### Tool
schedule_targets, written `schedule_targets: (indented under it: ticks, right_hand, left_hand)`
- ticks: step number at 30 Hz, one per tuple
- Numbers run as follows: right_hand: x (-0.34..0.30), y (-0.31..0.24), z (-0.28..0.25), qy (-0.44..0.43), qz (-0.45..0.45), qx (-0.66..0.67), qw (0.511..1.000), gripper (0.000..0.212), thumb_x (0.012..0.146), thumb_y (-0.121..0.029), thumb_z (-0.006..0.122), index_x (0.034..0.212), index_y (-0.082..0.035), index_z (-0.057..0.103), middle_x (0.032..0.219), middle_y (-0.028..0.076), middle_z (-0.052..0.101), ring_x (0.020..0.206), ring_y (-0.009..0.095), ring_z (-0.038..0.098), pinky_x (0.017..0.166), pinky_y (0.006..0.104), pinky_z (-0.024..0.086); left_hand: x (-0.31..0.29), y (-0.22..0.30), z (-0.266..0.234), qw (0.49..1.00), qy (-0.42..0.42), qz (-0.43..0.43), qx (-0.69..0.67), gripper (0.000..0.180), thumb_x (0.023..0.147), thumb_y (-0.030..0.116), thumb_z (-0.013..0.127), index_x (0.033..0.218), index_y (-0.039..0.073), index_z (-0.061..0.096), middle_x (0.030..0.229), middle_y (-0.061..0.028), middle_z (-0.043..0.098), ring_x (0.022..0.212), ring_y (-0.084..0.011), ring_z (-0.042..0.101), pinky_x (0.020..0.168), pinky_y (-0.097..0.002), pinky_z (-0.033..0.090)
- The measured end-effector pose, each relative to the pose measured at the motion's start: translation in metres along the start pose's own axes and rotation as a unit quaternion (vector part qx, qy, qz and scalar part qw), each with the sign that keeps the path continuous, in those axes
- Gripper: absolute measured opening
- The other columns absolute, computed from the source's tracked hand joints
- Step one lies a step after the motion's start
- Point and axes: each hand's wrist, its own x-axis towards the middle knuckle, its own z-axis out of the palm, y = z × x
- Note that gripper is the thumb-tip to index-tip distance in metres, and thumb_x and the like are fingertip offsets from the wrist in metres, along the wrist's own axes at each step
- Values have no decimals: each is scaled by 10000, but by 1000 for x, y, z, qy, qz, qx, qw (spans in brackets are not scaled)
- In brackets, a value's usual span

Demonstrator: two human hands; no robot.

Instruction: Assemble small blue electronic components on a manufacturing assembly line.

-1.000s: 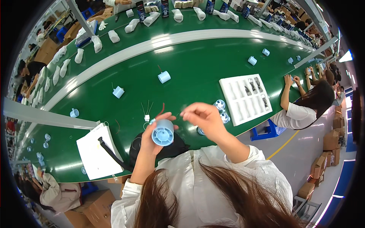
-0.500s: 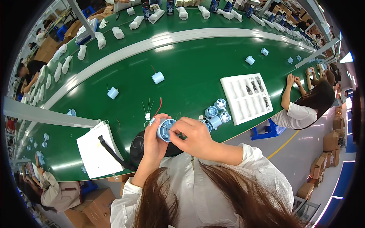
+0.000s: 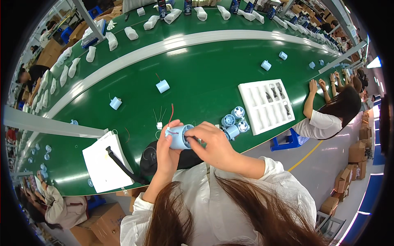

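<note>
The left hand point(image 3: 165, 153) grips the cup point(image 3: 177, 140), red wire point(image 3: 172, 110) at its eleven o'clock, while the right hand point(image 3: 214, 145) curls at the cup's three o'clock end, its hold unclear.

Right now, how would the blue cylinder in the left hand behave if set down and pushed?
The blue cylinder is round, so it may roll on its side. It looks open and hollow, so probably fairly light. The thin red wire sticking up looks bendable and could snag.

On the counter point(image 3: 213, 78), cables point(image 3: 273, 92) lay in the tray point(image 3: 255, 107); left of it were clustered cylinders point(image 3: 228, 120), then the held housing point(image 3: 177, 140).
</note>
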Motion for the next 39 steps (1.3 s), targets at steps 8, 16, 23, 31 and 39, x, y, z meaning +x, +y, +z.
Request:
schedule_targets:
  ticks: [8, 16, 23, 31, 39]
  right_hand:
    - [1, 1, 1, 33, 103, 91, 990, 188, 764, 75, 551, 940, 15, 579, 856, 101, 632, 814, 172, 611, 703, 281, 489]
    - [0, 12, 7, 60, 140, 353, 923, 212, 783, 34, 581, 993, 35, 553, 983, 119, 541, 881, 179, 588, 771, 267, 494]
    - [5, 29, 2, 66, 159, 345, 923, 130, 810, 10, 573, 936, 29, 594, 1032, 95, 518, 896, 141, 549, 812, 263, 448]
    - [15, 18, -4, 28, 256, 446, 858, 84, 857, -94, 552, 893, -29, 592, 816, 56, 627, 587, 51, 460, 489, 189, 340]
    - [11, 19, -5, 51, 288, 464, 836, 105, 859, -119, 558, 919, -37, 581, 813, 53, 604, 553, 52, 430, 471, 189, 308]
  left_hand:
    - [1, 2, -11, 988, -25, 42, 146, 560, 768, 63, 539, 1292, -11, 357, 1207, -130, 429, 1095, -193, 452, 929, -319, 364]
    - [4, 6, -2, 946, -43, 150, 285, 620, 756, -6, 604, 1311, -22, 329, 1170, -113, 402, 1096, -190, 448, 896, -303, 412]
    - [5, 13, -3, 934, -67, 102, 336, 614, 796, 23, 585, 1337, 8, 296, 1120, -105, 439, 999, -174, 515, 693, -266, 529]
    - [11, 11, -6, 992, -106, -56, 47, 519, 844, 110, 427, 1334, -10, 302, 1204, -128, 469, 1069, -185, 498, 842, -273, 445]
    - [1, -8, 4, 945, -116, 75, 297, 822, 566, -49, 685, 1291, 24, 305, 1254, -99, 350, 1186, -221, 399, 932, -317, 389]
